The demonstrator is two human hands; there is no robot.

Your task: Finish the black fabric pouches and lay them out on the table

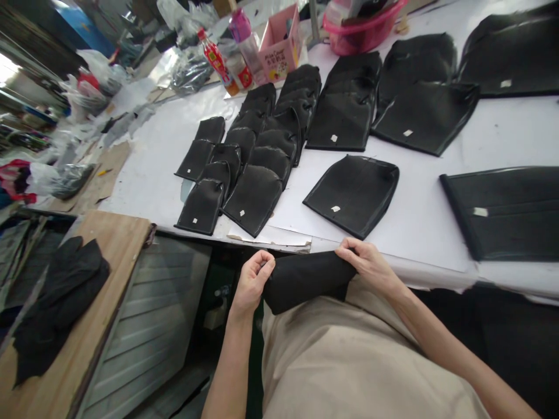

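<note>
Head view: the held black piece (305,282) lies in front of the beige-clad lap, just off the near edge of the white-covered table (144,174), stretched between the two hands. The left hand (251,283) pinches its left upper corner between thumb and curled fingers; the right hand (365,263) pinches the opposite upper corner likewise. Just beyond the right hand, a single black panel (353,195) lies flat, bearing a small white label too small to read. To that hand's right, a larger panel (519,215) carries a similar label, likewise illegible. Beyond the left hand, overlapping rows of small panels (253,201) extend away; farther beyond the right hand lie overlapping larger panels (343,110), also with white labels. At the far side, well beyond both hands, stands a pink box (279,46) printed with a word that appears to read "Milk", followed by lettering not clearly legible, with Chinese characters beneath. Left of it is a red-labelled bottle (215,61), its brand unreadable; to its right is a pink basin (364,30). Well to the left hand's left, a dark cloth (61,302) lies on a wooden board (126,233).
</note>
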